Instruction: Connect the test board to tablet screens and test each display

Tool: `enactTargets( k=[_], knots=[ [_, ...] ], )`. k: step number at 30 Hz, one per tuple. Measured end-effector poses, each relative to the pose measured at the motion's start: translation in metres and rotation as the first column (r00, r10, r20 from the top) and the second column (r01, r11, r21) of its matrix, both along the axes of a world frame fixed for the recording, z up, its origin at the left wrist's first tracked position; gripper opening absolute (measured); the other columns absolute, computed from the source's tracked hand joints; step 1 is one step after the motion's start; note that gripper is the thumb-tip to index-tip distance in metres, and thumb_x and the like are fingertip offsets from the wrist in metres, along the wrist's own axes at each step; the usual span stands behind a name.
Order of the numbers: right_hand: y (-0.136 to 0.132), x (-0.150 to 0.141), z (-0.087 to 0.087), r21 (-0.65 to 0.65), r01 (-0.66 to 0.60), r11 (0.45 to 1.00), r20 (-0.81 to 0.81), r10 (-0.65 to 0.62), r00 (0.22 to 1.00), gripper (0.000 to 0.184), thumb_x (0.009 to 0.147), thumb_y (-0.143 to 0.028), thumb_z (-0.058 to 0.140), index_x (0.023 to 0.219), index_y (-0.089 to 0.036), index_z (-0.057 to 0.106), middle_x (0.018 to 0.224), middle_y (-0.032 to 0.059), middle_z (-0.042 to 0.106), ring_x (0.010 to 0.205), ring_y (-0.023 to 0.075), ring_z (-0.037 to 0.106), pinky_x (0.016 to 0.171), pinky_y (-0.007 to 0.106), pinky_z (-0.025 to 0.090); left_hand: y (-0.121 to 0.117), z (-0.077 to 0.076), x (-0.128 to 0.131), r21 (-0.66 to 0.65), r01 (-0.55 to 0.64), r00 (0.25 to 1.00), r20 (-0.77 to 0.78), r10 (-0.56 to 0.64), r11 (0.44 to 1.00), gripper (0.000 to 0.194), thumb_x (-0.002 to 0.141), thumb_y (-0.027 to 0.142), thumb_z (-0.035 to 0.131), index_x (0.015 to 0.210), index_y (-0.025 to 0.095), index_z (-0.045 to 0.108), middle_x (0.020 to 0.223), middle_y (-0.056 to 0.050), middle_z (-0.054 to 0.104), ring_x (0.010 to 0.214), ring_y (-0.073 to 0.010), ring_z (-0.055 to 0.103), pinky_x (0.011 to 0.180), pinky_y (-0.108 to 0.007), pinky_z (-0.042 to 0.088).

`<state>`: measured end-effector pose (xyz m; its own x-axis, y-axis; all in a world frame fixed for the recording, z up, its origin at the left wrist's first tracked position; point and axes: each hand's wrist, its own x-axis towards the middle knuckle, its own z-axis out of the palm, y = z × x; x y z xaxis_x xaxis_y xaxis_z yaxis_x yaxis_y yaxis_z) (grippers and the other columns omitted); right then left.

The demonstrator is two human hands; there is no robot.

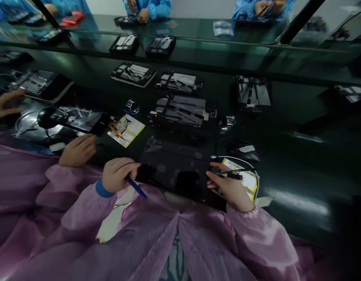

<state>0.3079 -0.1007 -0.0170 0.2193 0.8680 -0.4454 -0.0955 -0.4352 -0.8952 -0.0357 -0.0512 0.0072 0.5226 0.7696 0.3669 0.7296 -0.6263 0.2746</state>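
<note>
My left hand (116,174), with a blue band (103,189) at its wrist, is closed around a blue pen-like stick (136,187) that slants down to the right. A dark, spotted flat panel or mat (165,156) lies between my hands, with a glossy black patch on its near right part. At its right edge my right hand (230,189) grips dark tweezers (235,171), which point to the right. Beneath that hand are a yellow-edged white card (242,177) and a white cable (257,183). Just beyond the panel sits an opened tablet-like device (183,111).
Several more opened devices (133,74) stand farther back. Small metal cups (133,106) flank the central device. At left, a co-worker's hand (78,150) is near a yellow-edged card (126,130) and another device (79,117). People in blue sleeves (159,9) work across the bench.
</note>
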Motion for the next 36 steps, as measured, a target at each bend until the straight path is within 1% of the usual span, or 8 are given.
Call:
enactTargets(
  k=[5, 8, 11, 15, 20, 22, 27, 36],
  knots=[
    [-0.007, 0.027, 0.006, 0.045, 0.087, 0.995, 0.133, -0.092, 0.987, 0.042, 0.058, -0.048, 0.080, 0.083, -0.018, 0.066, 0.070, 0.0026, 0.067, 0.057, 0.0180, 0.066, 0.056, 0.032, 0.059, 0.021, 0.032, 0.119, -0.244, 0.360, 0.931, 0.040, -0.362, 0.900, 0.027, 0.091, 0.022, 0.044, 0.107, 0.020, 0.066, 0.100, -0.008, 0.068, 0.083, -0.0160, 0.067, 0.072, -0.026, 0.053],
    [-0.019, 0.042, 0.006, 0.154, 0.070, 0.986, 0.214, -0.102, 0.971, 0.034, 0.063, -0.047, 0.078, 0.078, -0.019, 0.067, 0.076, 0.0043, 0.069, 0.065, 0.0190, 0.067, 0.067, 0.036, 0.059, 0.035, 0.031, 0.188, -0.472, 0.471, 0.851, 0.022, -0.524, 0.745, 0.032, 0.085, 0.012, 0.051, 0.114, 0.018, 0.063, 0.117, -0.009, 0.064, 0.094, -0.0179, 0.067, 0.079, -0.027, 0.052],
    [-0.033, 0.049, 0.006, 0.288, -0.001, 0.958, 0.391, -0.117, 0.913, 0.022, 0.070, -0.041, 0.074, 0.078, -0.021, 0.070, 0.087, 0.0058, 0.070, 0.079, 0.0210, 0.067, 0.077, 0.038, 0.056, 0.049, 0.021, 0.240, -0.624, 0.444, 0.789, -0.068, -0.611, 0.643, 0.022, 0.081, 0.010, 0.056, 0.099, 0.015, 0.068, 0.103, -0.010, 0.070, 0.089, -0.0200, 0.067, 0.073, -0.027, 0.049],
    [-0.047, 0.056, 0.006, 0.358, -0.180, 0.916, 0.571, -0.062, 0.819, 0.015, 0.080, -0.037, 0.066, 0.076, -0.022, 0.071, 0.084, 0.0055, 0.071, 0.081, 0.0213, 0.067, 0.075, 0.036, 0.055, 0.063, 0.012, 0.273, -0.719, 0.441, 0.715, -0.079, -0.694, 0.537, 0.010, 0.080, 0.019, 0.064, 0.072, 0.014, 0.067, 0.074, -0.006, 0.070, 0.064, -0.0146, 0.062, 0.057, -0.024, 0.039],
    [-0.048, 0.057, -0.007, 0.399, -0.263, 0.878, 0.704, -0.110, 0.701, 0.017, 0.084, -0.032, 0.064, 0.072, -0.020, 0.064, 0.070, 0.0029, 0.066, 0.065, 0.0170, 0.064, 0.063, 0.030, 0.053, 0.074, 0.018, 0.276, -0.892, 0.275, 0.808, 0.012, -0.589, 0.359, 0.018, 0.084, 0.028, 0.060, 0.074, 0.013, 0.063, 0.061, 0.001, 0.065, 0.052, -0.0084, 0.053, 0.054, -0.020, 0.037],
    [-0.045, 0.052, -0.014, 0.432, -0.352, 0.831, 0.734, -0.097, 0.672, 0.013, 0.085, -0.027, 0.064, 0.074, -0.019, 0.063, 0.077, 0.0044, 0.068, 0.073, 0.0177, 0.066, 0.068, 0.030, 0.054, 0.076, 0.020, 0.275, -0.905, 0.209, 0.823, -0.043, -0.566, 0.372, 0.018, 0.083, 0.030, 0.060, 0.079, 0.013, 0.065, 0.058, 0.002, 0.063, 0.052, -0.0092, 0.052, 0.055, -0.021, 0.037],
    [-0.044, 0.043, -0.024, 0.422, -0.455, 0.784, 0.796, -0.080, 0.601, 0.006, 0.088, -0.022, 0.060, 0.084, -0.018, 0.063, 0.077, 0.0044, 0.068, 0.073, 0.0180, 0.064, 0.067, 0.031, 0.054, 0.073, 0.020, 0.280, -0.767, 0.199, 0.698, -0.326, -0.638, 0.610, 0.018, 0.078, 0.026, 0.059, 0.078, 0.012, 0.070, 0.070, -0.006, 0.068, 0.063, -0.0157, 0.060, 0.056, -0.025, 0.035],
    [-0.051, 0.039, -0.037, 0.358, -0.497, 0.790, 0.894, -0.137, 0.426, 0.012, 0.088, -0.022, 0.059, 0.096, -0.016, 0.066, 0.090, 0.0095, 0.061, 0.082, 0.0219, 0.055, 0.069, 0.037, 0.049, 0.068, 0.016, 0.291, -0.720, 0.210, 0.533, -0.483, -0.695, 0.661, 0.030, 0.079, 0.019, 0.052, 0.100, 0.008, 0.071, 0.089, -0.015, 0.072, 0.081, -0.0244, 0.068, 0.057, -0.027, 0.041]
  ],
)
